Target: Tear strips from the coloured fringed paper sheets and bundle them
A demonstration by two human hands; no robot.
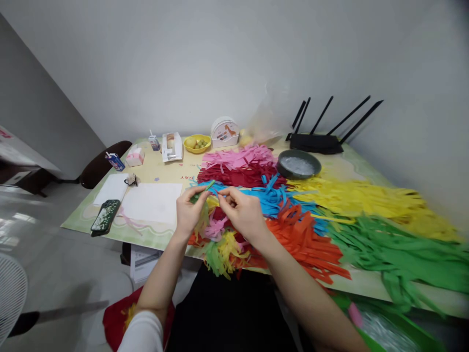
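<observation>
My left hand [189,211] is closed in a pinch on a green strip [210,185], whose end sticks up past the fingertips. Close beside it, my right hand [245,213] also pinches, but what lies between its fingertips is too small to make out. Below both hands hangs a fringed multicolour garland [216,229] in pink, yellow, green and red, partly over the table's front edge. Blue strips [273,198] lie just behind and right of my hands. Orange strips [304,239] are spread under and beyond my right forearm.
Pink strips [242,157], dark red strips [234,174], yellow strips [362,198] and green strips [403,249] cover the table's right side. A dark bowl [315,168] stands before a black router [315,143]. White paper [152,200] and a phone [105,216] lie left. A green bin [406,322] is below right.
</observation>
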